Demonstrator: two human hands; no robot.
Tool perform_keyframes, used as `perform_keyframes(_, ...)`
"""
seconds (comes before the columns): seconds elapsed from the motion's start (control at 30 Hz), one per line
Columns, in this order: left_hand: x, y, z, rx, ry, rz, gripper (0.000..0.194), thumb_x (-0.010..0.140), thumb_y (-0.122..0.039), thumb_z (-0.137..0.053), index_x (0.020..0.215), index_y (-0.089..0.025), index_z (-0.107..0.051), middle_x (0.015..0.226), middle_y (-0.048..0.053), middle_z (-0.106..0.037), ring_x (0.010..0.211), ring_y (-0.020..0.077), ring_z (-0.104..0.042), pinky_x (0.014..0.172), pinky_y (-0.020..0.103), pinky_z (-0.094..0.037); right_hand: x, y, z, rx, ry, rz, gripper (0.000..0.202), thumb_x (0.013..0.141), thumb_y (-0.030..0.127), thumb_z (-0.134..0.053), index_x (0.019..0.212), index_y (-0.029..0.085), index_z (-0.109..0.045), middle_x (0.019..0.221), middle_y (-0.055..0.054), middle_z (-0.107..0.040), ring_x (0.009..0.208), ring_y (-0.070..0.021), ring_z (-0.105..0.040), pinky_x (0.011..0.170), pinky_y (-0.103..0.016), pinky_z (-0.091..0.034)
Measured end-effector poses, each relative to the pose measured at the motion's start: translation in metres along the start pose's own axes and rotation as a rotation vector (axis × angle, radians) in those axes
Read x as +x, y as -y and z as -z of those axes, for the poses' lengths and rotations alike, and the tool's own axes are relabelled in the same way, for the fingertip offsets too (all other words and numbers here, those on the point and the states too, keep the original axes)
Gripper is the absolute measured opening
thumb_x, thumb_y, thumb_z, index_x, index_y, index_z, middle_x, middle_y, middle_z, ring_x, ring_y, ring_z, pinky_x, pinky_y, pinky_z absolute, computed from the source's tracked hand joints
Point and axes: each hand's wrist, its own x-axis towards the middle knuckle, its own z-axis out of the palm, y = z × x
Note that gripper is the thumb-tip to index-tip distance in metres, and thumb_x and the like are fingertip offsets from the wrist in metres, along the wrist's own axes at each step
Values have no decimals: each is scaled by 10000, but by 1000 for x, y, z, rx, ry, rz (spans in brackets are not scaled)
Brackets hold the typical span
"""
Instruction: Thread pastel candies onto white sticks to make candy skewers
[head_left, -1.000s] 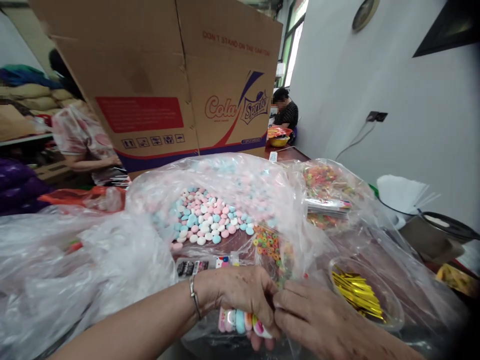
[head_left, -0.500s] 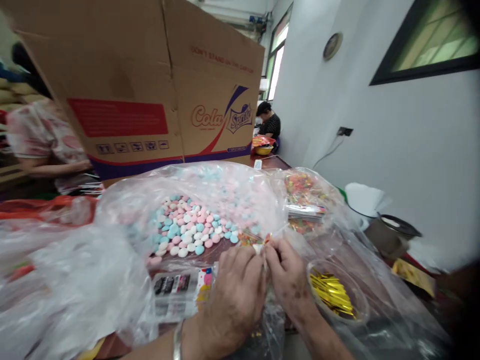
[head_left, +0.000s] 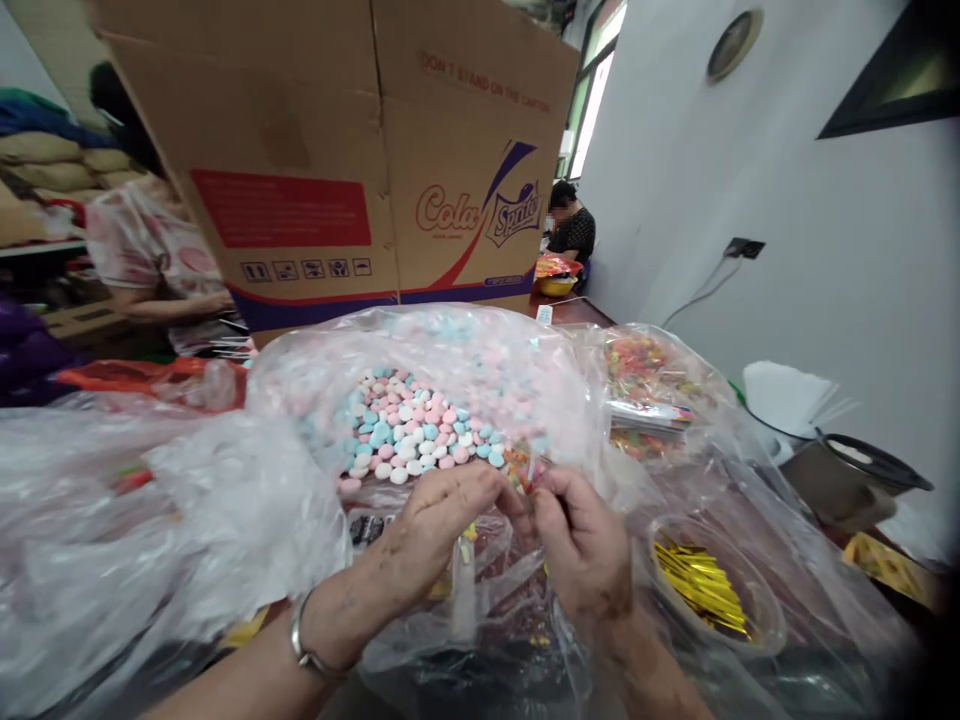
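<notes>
A small clear packet of colourful sweets (head_left: 519,464) rises just beyond my fingertips. My right hand (head_left: 585,545) pinches it between thumb and fingers. From the other side my left hand (head_left: 450,515), with a metal bangle at the wrist, curves its fingers in against the packet; its fingertips are partly hidden. Behind both hands lies a big clear bag of pink, blue and white round candies (head_left: 409,430), its mouth facing me. Gold twist ties (head_left: 701,585) fill a round clear tub (head_left: 772,620) to the right of my right hand. Below my hands, crumpled clear plastic (head_left: 487,600) covers the table.
A tall cardboard carton (head_left: 300,120) stands behind the candies. At right are a bag of colourful sweets (head_left: 637,360) and a dark container (head_left: 847,490). Loose clear plastic (head_left: 187,520) spreads at left. One person (head_left: 161,245) sits at left, another (head_left: 574,225) farther back.
My left hand has opened out somewhat and swung its wrist left, uncovering plastic below. My right hand still pinches at the packet. The camera view has turned slightly left.
</notes>
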Motion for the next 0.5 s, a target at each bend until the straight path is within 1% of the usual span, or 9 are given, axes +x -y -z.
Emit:
perform_keyframes(0.07, -5, 3, -4, 18, -132, 36, 432, 997, -394, -463, 705, -188, -705, 754, 37, -700, 792, 199, -605, 822, 299, -430, 0, 2, -4, -112, -13, 154, 167, 943, 206, -426, 805, 211, -519, 697, 13, -563, 621, -142, -525, 582, -252, -414)
perform_keyframes(0.1, -7, 5, -5, 38, -180, 84, 479, 996, -432, -457, 647, -185, -673, 676, 29, -671, 723, 185, -584, 765, 290, -423, 0, 4, -6, -162, -24, 224, 165, 945, 179, -417, 810, 212, -507, 695, 13, -547, 620, -142, -519, 587, -255, -409)
perform_keyframes(0.17, -9, 8, -8, 34, -214, 259, 601, 987, -550, -403, 573, -177, -625, 560, 28, -620, 594, 166, -535, 648, 286, -388, -1, 9, -9, -249, -39, 337, 173, 946, 135, -403, 818, 214, -488, 701, 6, -532, 634, -148, -523, 604, -262, -412)
perform_keyframes(0.23, -10, 12, -9, -143, -206, 475, 661, 939, -668, -375, 595, -164, -629, 541, 37, -614, 537, 159, -520, 584, 279, -368, -3, 13, -13, -322, -28, 419, 183, 943, 106, -402, 823, 215, -486, 707, -2, -540, 647, -155, -535, 617, -266, -420)
perform_keyframes(0.3, -11, 15, -7, -436, -235, 583, 626, 868, -712, -464, 680, -145, -652, 625, 48, -650, 573, 159, -555, 600, 270, -403, -6, 18, -16, -353, -8, 477, 182, 943, 92, -411, 844, 210, -508, 722, -16, -567, 662, -162, -551, 620, -268, -429)
perform_keyframes(0.33, -11, 15, -6, -564, -256, 576, 588, 827, -704, -542, 720, -138, -661, 676, 52, -664, 610, 159, -576, 632, 268, -429, -8, 20, -19, -338, 9, 490, 184, 942, 91, -414, 848, 207, -521, 726, -22, -576, 666, -164, -559, 618, -266, -433)
perform_keyframes(0.4, -13, 14, -3, -702, -262, 467, 484, 756, -602, -707, 798, -121, -680, 772, 67, -694, 705, 169, -621, 722, 269, -467, -13, 24, -24, -225, 61, 443, 194, 948, 104, -414, 834, 202, -535, 726, -22, -583, 656, -156, -570, 604, -253, -440)
perform_keyframes(0.43, -14, 12, -2, -718, -267, 390, 421, 723, -510, -778, 845, -116, -688, 816, 72, -707, 758, 177, -643, 770, 269, -476, -16, 25, -27, -134, 94, 374, 198, 954, 121, -413, 824, 202, -539, 723, -16, -584, 644, -148, -574, 595, -241, -445)
perform_keyframes(0.5, -17, 10, -1, -712, -311, 273, 357, 661, -298, -852, 925, -124, -687, 879, 71, -726, 849, 192, -672, 840, 270, -481, -21, 27, -34, 59, 176, 164, 203, 967, 171, -423, 809, 204, -545, 701, 6, -585, 607, -131, -570, 566, -218, -450)
